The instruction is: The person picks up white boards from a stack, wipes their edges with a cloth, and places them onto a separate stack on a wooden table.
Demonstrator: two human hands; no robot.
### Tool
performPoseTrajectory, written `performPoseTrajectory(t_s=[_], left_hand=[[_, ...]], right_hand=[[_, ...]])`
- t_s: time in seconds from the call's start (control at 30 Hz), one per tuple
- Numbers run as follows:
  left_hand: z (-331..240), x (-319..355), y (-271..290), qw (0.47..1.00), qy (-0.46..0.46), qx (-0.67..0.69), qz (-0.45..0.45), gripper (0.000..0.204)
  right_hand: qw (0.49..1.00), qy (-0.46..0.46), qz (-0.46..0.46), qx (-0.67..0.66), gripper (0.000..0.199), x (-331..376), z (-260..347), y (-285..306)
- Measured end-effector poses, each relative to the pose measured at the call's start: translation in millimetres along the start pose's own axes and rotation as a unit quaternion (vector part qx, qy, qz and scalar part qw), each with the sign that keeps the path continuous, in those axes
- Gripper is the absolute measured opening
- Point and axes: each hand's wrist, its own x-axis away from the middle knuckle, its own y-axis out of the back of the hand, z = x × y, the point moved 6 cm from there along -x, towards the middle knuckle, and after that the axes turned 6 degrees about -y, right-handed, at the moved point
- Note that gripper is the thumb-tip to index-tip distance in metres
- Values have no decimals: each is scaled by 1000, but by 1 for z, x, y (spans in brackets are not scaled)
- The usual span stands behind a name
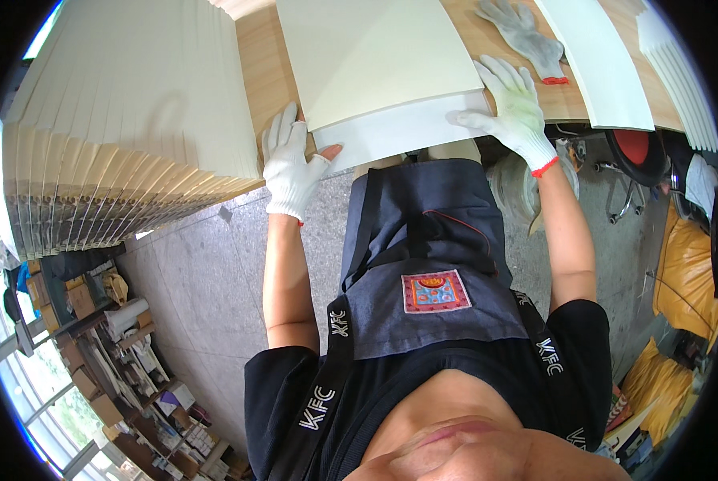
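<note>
Wooden table [264, 72] above grey stone floor [207, 280]

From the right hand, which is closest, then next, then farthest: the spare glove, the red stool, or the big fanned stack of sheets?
1. Spare glove, lying on the table just beyond the right hand.
2. Red stool, off to its right, below the table edge.
3. Fanned stack, far across on the left.

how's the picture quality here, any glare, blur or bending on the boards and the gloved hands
Head view: strong fisheye bending, so the big fanned stack of boards and the table edge curve; black vignette at the corners. Daylight blows out at the left rim. Left hand, right hand and the cream board look sharp, softly shadowed.
</note>
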Motion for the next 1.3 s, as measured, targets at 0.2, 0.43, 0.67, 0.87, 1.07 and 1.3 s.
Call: performPoseTrajectory(t_s=[0.2, 0.43, 0.67, 0.87, 1.07, 1.3], left_hand=[[-30, -7, 19, 998, 31, 47, -41, 69], [-70, -29, 14, 994, -98, 27, 48, 65], [-69, -30, 18, 992, -107, -12, 71, 44], [-66, -41, 17, 985, -106, -1, 132, 26], [-21, -79, 7, 980, 40, 124, 153, 26], [3, -90, -6, 973, 103, 114, 173, 28]], right_hand=[[1000, -8, -10, -20, 98, 1, -1, 1], [992, -8, -19, -122, 86, 1, -20, -5], [957, 33, -26, -289, 49, -10, -24, 9], [981, 142, 92, -93, 47, -51, 37, 25], [950, 43, 291, -104, 75, -87, 34, 22], [927, 35, 331, -174, 59, -88, 41, 17]])
